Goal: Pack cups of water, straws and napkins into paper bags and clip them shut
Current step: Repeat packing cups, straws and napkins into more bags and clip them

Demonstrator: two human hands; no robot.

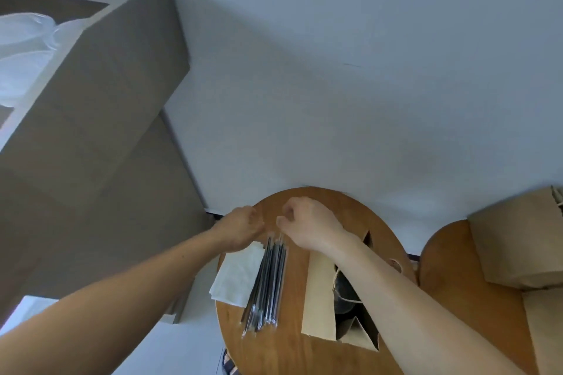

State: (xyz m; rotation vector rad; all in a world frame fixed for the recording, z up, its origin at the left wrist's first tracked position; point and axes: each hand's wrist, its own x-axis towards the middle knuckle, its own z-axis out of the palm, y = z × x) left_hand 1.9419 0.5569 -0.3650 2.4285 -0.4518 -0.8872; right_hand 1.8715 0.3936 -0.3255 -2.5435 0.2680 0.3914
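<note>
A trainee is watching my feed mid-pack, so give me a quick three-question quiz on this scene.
1. True or false: the napkins lie left of the straws.
2. The bag beside the straws is: A open, B clipped shut, C folded flat.
3. Fill in: the left hand and right hand are at the straws' ___ end, seen from the person.
Key: 1 true; 2 A; 3 far.

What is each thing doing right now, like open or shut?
Clear-wrapped black straws: lying in a bunch.
White paper napkins: flat, beside the straws.
Brown paper bag next to straws: open, something dark inside.
Left hand: fingers curled.
Right hand: fingers curled by straw tips.
</note>
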